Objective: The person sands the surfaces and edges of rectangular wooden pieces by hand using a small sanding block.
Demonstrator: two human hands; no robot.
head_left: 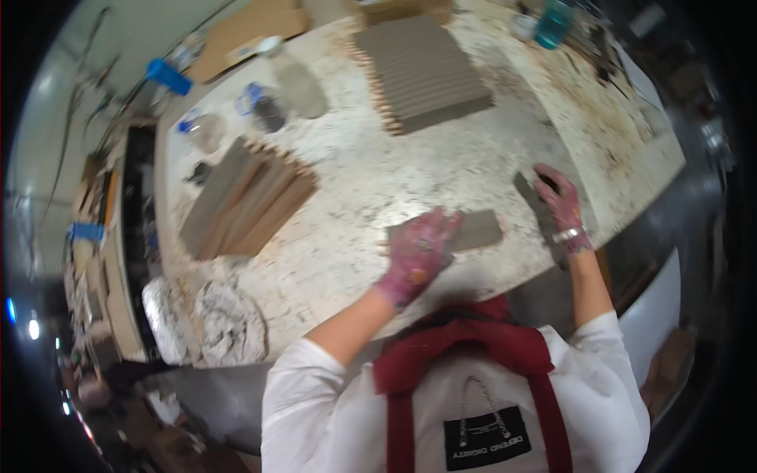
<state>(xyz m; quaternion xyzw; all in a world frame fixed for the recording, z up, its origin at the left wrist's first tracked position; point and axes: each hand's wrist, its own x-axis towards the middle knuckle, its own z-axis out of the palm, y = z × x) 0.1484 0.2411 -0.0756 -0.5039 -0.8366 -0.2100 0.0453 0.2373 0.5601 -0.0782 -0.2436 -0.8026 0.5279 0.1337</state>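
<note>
My left hand [416, 251], in a pink patterned glove, lies across a flat grey bar [478, 229] near the table's front edge. Its fingers are stretched out over the bar, and small pale stick ends show at the bar's left end. Farther right, my right hand [561, 201], gloved alike and with a light band at the wrist, has its fingers curled. Something dark shows between thumb and fingers, too blurred to name. Beside that hand runs a dark grey strip [533, 195]; whether it is a bar or a shadow I cannot tell.
A large stack of grey bars [426, 71] with pale stick ends stands at the back. Another stack [248, 201] leans over at the left. Bottles [264, 110] stand at the back left, foil-wrapped bundles [229, 323] at the front left, a teal bottle [554, 25] at the back right.
</note>
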